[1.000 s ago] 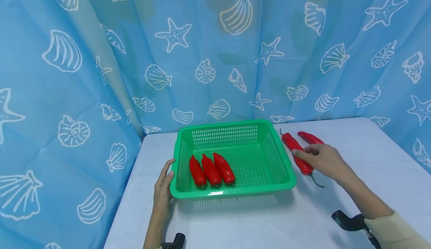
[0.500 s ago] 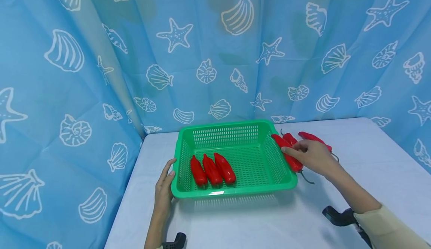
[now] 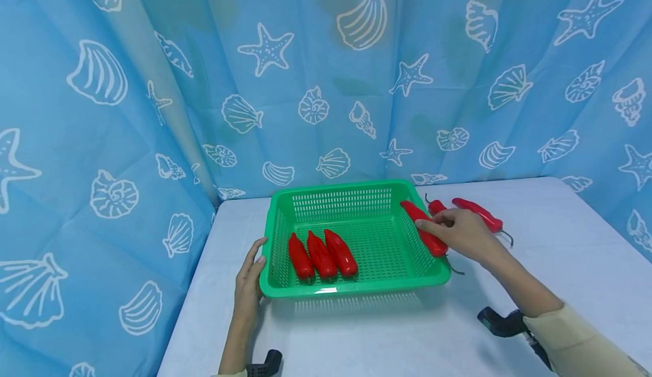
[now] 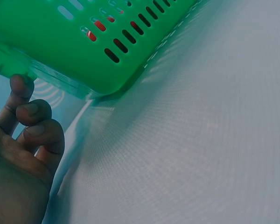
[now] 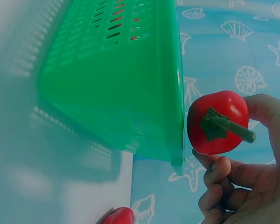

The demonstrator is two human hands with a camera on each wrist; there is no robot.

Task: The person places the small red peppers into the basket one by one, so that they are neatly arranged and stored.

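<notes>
A long red chili pepper (image 3: 424, 231) with a green stem hangs tilted over the basket's right rim, pinched between thumb and fingers of my right hand (image 3: 466, 236). Its stem end (image 5: 219, 122) faces the camera in the right wrist view, close beside the rim. On the left, my left hand (image 3: 248, 286) holds the rim of the green plastic basket (image 3: 351, 290) with thumb and finger; its other fingers (image 4: 44, 133) curl below the rim. Three red peppers (image 3: 322, 256) lie side by side in the left part of the basket.
Two more red peppers lie on the white table right of the basket: one (image 3: 479, 213) in full sight, the other (image 3: 436, 206) partly behind the right hand. A blue curtain (image 3: 316, 71) with white shells and starfish hangs behind the white-covered table (image 3: 356, 343).
My right hand has lifted a pepper from the table and carried it left over the basket's right rim. The left hand keeps its place at the left rim.
</notes>
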